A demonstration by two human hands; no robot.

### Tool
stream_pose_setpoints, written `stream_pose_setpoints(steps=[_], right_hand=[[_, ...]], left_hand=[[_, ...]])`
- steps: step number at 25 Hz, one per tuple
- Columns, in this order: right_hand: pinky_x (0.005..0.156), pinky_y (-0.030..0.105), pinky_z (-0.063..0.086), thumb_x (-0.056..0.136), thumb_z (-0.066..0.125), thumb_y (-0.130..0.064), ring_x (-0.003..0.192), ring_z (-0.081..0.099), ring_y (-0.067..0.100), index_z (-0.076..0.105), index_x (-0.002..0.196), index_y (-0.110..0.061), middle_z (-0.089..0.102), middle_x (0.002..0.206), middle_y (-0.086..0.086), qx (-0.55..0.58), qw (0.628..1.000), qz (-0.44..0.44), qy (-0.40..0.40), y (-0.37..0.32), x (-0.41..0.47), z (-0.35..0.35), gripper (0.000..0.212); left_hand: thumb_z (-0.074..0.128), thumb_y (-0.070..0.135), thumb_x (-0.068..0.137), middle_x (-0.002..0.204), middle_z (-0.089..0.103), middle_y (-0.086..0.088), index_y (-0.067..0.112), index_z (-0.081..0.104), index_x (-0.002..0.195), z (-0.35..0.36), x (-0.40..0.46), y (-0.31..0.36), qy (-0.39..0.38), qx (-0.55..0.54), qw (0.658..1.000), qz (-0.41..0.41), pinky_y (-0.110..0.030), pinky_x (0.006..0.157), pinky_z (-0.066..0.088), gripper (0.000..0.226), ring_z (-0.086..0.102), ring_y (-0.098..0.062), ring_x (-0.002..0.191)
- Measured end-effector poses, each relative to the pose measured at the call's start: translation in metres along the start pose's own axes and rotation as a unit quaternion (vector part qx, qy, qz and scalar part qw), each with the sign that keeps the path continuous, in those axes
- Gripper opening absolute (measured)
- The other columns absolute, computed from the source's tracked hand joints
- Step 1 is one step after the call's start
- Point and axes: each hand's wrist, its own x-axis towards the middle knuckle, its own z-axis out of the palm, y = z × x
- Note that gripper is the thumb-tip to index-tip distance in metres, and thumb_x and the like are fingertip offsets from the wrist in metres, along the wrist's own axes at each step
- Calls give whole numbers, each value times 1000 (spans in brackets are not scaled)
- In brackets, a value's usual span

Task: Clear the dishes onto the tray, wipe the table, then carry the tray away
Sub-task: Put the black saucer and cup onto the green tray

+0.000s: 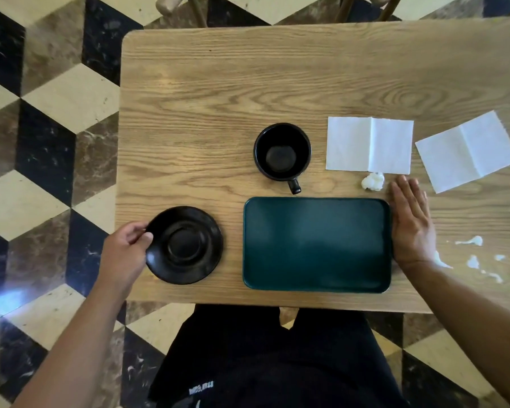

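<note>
A dark green tray (317, 278) lies bare near the table's front edge. To its left sits a black saucer (186, 245); my left hand (124, 251) pinches its left rim between thumb and fingers. Behind the tray stands a black cup (281, 151), empty, handle pointing toward the tray. My right hand (411, 225) rests flat and open against the tray's right edge. A crumpled white tissue ball (373, 181) lies just beyond its fingertips. Two unfolded white napkins (370, 145) (467, 151) lie flat at the right.
White spilled liquid (473, 260) spots the wooden table (248, 83) right of my right wrist. Chair legs (198, 10) stand beyond the far edge. A patterned tile floor (47, 113) lies to the left.
</note>
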Motion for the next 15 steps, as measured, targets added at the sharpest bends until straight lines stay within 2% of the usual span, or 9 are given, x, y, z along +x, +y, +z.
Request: stream_pose_setpoints(steps=[3,5,7,9,12,15], right_hand=[[118,62,29,104,47,2,145,38,45,52,142,8,47,151,26,-8,1000,-5,5,2,0,3,39],[119,61,28,103,49,3,146,36,44,50,144,6,46,153,25,-6,1000,-2,1,2,0,4,41],[120,60,27,102,51,4,146,36,42,50,144,6,46,153,24,-9,1000,1,6,3,0,4,42],[121,57,26,102,51,3,146,37,41,51,144,5,46,153,23,-10,1000,5,10,3,0,4,43],[121,57,27,101,54,5,146,37,40,51,144,4,47,153,22,-9,1000,11,10,3,0,4,43],[121,57,28,103,51,-1,146,38,39,52,144,3,47,153,21,-9,1000,7,12,3,0,5,42]], left_hand=[[66,9,94,101,71,13,33,71,100,-1,-9,0,22,-20,999,25,-33,94,50,25,68,-22,110],[67,9,94,104,73,12,41,73,95,2,-17,6,23,-53,998,33,-40,98,52,32,68,-19,107],[68,9,94,109,75,5,44,74,99,8,-26,15,13,-84,995,52,-41,100,52,35,69,-19,108],[67,9,94,108,77,2,40,76,104,19,-36,26,-14,-119,991,66,-37,95,54,34,71,-18,107],[66,3,94,102,79,7,35,77,99,51,-53,44,-66,-138,986,65,-23,82,59,34,73,-6,94],[66,-3,92,94,80,9,31,74,95,87,-69,59,-98,-120,986,67,-32,83,59,35,73,-4,85]])
